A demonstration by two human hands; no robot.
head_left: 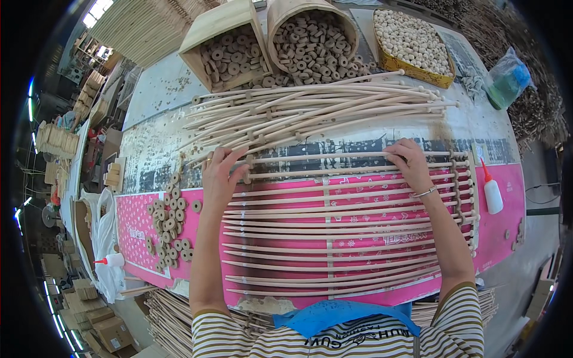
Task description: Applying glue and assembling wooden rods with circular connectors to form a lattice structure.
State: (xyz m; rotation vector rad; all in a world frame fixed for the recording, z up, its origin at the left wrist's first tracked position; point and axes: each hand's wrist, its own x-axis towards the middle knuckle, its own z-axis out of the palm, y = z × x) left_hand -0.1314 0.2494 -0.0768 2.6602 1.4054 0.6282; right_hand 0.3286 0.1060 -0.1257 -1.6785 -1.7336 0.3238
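A row of long pale wooden rods (334, 208) lies side by side over a pink printed sheet (501, 224). Ball tips and a line of wooden rings sit at their right ends. My right hand (412, 164) pinches the farthest rod (334, 157) of this row, right of its middle. At that rod's left end, my left hand (224, 173) has its fingers bent around the tip, beside a small wooden ring (249, 161). Its palm side and part of the grip are hidden. Just beyond both hands, a loose pile of similar rods (310, 110) lies crosswise, some with rings on them.
A wooden box (194, 51) and a round tub (280, 15) of wooden rings lie tipped at the back, beside a yellow tray (412, 64) of wooden balls. Loose rings (170, 224) lie left. Red-tipped glue bottles stand right (492, 196) and lie left (113, 260).
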